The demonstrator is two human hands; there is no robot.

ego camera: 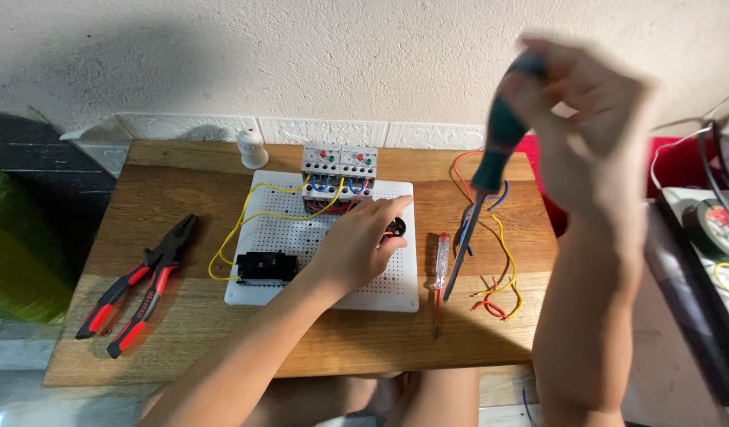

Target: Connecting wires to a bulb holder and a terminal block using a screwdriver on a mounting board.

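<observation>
The right hand (582, 111) is closed around the green-and-black handle of a large screwdriver (491, 166), held raised and blurred, with its shaft pointing down toward the wooden table (183, 316). Directly under the tip lie loose red, yellow and blue wires (497, 292), and just to the left of the tip rests 1 small clear-handled tester screwdriver (441, 265). Further left, the left hand (356, 245) lies palm-down on the white perforated board (396, 296), fingers curled over a small black part with red leads; whether it pinches that part cannot be told. Beyond that hand stand 2 grey relay units (339, 164) with wired terminals, and a black block (266, 266) sits on the board's near-left area. Risks as judged: the tip could slip onto the left hand's fingers; it could snag the loose wires; pressure on the board could shift it. Red-handled pliers (139, 285) lie well apart at far left.
</observation>
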